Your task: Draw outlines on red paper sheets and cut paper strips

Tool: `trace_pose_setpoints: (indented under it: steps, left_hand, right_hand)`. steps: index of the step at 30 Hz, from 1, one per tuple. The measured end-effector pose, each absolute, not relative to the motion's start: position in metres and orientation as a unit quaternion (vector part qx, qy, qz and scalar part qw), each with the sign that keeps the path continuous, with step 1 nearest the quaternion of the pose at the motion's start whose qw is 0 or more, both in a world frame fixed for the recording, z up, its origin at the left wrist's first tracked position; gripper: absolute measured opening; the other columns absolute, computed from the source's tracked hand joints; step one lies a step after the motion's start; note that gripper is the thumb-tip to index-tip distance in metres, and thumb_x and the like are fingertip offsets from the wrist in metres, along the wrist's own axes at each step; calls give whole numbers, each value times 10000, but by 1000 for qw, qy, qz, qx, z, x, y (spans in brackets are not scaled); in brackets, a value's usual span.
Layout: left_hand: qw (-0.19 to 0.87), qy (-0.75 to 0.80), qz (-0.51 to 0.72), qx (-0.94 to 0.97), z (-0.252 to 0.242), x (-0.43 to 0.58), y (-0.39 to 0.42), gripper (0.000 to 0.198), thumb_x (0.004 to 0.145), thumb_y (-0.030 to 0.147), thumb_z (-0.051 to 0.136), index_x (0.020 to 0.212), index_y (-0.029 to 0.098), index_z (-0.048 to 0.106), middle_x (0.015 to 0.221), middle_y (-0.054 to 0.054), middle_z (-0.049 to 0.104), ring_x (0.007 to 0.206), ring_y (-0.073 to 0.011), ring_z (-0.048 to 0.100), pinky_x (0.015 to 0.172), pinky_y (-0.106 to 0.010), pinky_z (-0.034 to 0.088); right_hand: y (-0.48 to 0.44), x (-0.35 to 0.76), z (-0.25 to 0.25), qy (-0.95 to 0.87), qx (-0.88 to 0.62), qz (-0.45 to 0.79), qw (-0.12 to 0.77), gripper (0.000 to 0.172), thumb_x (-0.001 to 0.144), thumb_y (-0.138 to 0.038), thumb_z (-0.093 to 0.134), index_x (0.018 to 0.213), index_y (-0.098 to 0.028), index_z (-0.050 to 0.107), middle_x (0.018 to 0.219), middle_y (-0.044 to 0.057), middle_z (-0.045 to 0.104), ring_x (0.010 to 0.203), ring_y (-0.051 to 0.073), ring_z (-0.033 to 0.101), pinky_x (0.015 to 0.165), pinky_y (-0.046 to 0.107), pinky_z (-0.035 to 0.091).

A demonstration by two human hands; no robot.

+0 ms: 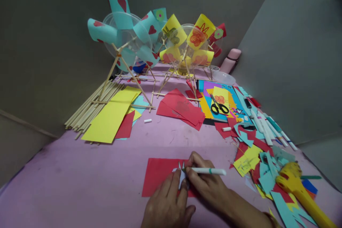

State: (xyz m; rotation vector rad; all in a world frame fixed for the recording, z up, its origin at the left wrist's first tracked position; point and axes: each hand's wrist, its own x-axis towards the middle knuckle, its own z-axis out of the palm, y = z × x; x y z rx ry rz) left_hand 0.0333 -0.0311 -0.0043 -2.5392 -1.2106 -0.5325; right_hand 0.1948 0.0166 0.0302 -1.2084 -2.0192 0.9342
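My right hand [204, 181] is closed around a white marker [211, 171] with a teal band, its tip end near a small pale paper cutout [182, 178]. The cutout has pointed ends and lies on a red sheet of paper [157, 174]. My left hand [168, 199] is open, with fingers stretched out and fingertips pressing the cutout flat against the red sheet. Both hands cover parts of the cutout and the sheet. The marker's writing tip is mostly hidden behind my right fingers.
Stick-framed paper wheels, one blue [125, 39] and one yellow [199, 35], stand at the back. Wooden sticks [88, 110] and yellow sheets [112, 117] lie left. To the right are scissors [219, 107], several markers [264, 128], paper scraps [247, 158] and a yellow glue gun [299, 188].
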Motion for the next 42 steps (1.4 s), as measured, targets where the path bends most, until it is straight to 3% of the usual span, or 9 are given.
trace_pose_setpoints:
  steps: [6, 29, 42]
  left_hand:
    - [138, -417, -167, -883, -6, 32, -32, 400, 887, 416, 457, 1139, 133, 585, 1146, -157, 665, 972, -256, 669, 752, -307, 577]
    - [147, -420, -242, -862, 11, 38, -25, 453, 973, 341, 236, 983, 129, 636, 997, -139, 725, 858, -230, 707, 693, -293, 583]
    - [133, -418, -229, -869, 13, 36, -24, 415, 952, 361, 307, 997, 122, 643, 1021, -158, 714, 870, -245, 697, 692, -301, 574]
  right_hand:
    - [19, 193, 33, -711, -468, 420, 314, 149, 881, -220, 388, 734, -230, 407, 574, -70, 411, 496, 114, 438, 489, 221, 357]
    - [22, 191, 31, -687, -484, 444, 311, 117, 854, -229, 395, 738, -224, 400, 570, -64, 421, 494, 121, 428, 496, 236, 335]
    - [22, 192, 30, -683, -497, 432, 315, 144, 865, -269, 397, 732, -218, 416, 589, -50, 445, 526, 137, 460, 528, 257, 345]
